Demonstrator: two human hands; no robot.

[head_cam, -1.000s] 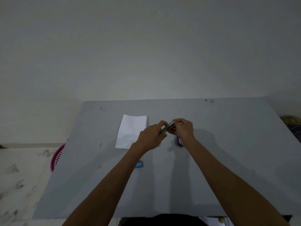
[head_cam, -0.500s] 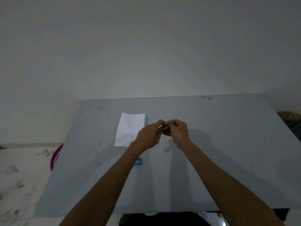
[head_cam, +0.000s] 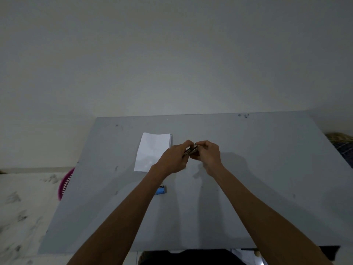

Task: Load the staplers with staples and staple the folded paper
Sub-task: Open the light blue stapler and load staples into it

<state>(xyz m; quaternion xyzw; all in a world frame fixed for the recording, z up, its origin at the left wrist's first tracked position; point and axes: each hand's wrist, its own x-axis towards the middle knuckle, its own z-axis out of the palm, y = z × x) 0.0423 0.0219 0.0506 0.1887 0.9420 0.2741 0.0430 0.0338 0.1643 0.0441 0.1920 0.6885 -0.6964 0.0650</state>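
stapler (head_cam: 190, 152) beside folded paper (head_cam: 152, 151); blue box (head_cam: 162, 190) partly behind left forearm (head_cam: 133, 207).

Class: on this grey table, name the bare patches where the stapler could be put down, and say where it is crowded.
Bare: the wide stretch of table right of the right hand, the far strip behind the folded paper, the near patch right of the blue box. Crowded: around the paper, left hand and stapler.

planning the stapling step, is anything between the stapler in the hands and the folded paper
Nothing visible does. The left hand and right hand hold the stapler just right of the folded paper. The blue box lies nearer the person, off that path.
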